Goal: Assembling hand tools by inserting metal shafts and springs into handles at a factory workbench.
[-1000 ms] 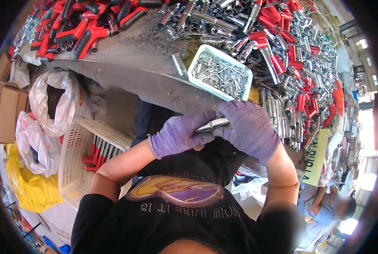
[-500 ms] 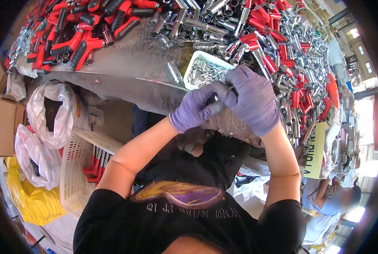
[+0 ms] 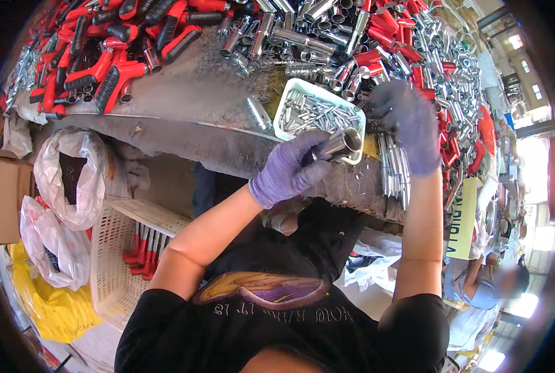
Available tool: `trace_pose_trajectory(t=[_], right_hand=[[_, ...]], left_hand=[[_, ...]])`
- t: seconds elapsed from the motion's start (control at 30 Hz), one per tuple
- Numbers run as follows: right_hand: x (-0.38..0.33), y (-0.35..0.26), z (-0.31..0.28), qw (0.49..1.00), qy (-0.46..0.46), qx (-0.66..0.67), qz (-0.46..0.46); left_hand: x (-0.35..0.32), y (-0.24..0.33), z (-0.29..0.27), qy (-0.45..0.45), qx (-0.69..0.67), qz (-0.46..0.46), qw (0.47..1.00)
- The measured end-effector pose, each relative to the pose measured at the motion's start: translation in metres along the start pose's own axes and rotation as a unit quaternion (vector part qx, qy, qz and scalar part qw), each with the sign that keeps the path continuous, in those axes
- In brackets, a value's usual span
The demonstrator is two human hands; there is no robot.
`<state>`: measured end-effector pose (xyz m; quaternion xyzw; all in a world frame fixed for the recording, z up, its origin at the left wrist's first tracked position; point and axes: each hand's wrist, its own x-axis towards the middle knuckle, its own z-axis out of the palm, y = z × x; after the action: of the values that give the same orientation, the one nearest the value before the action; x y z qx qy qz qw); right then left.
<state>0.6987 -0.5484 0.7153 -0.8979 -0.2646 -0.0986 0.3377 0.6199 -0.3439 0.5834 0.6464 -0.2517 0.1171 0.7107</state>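
In purple gloves, both my hands are above the front edge of the workbench. My left hand [image 3: 285,171] is closed around a short chrome tube [image 3: 344,143], its open end facing right. Directly behind that tube lies a pale plastic tray [image 3: 307,86] filled with small metal pins [image 3: 311,114]. My right hand [image 3: 416,130] is further right, over the heap of parts beside dark coil springs [image 3: 365,102]. Its fingers are blurred, so I cannot see whether they grip anything. Slim metal rods [image 3: 390,165] lie side by side next to my right wrist.
Red-and-black handles [image 3: 112,78] pile up at the back left. Chrome tubes and red sleeves [image 3: 383,38] heap at the back right. Below the bench on the left are a white crate [image 3: 106,273], plastic bags [image 3: 53,242] and a cardboard box [image 3: 9,199]. A person [image 3: 479,286] is at far right.
My right hand has moved away from my left hand, to the right and over the heap. The chrome tube in my left hand now shows clearly.
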Motion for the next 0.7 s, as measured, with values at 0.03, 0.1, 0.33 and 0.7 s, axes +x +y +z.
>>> trace_pose_trajectory(t=[0.03, 0.1, 0.33, 0.7], right_hand=[[0.021, 0.012, -0.009, 0.982, 0.1, -0.004, 0.158], [0.032, 0.078, -0.035, 0.904, 0.034, -0.355, 0.235], [0.007, 0.109, -0.018, 0.894, 0.006, -0.37, 0.253], [-0.021, 0.008, -0.029, 0.965, -0.034, 0.237, 0.105]], left_hand=[[0.0, 0.0, 0.0, -0.001, 0.001, 0.001, 1.0], [0.001, -0.001, 0.001, 0.015, -0.078, -0.024, 0.997], [-0.006, -0.007, 0.0, 0.047, -0.105, -0.102, 0.988], [-0.005, 0.029, -0.017, -0.038, -0.115, -0.325, 0.938]])
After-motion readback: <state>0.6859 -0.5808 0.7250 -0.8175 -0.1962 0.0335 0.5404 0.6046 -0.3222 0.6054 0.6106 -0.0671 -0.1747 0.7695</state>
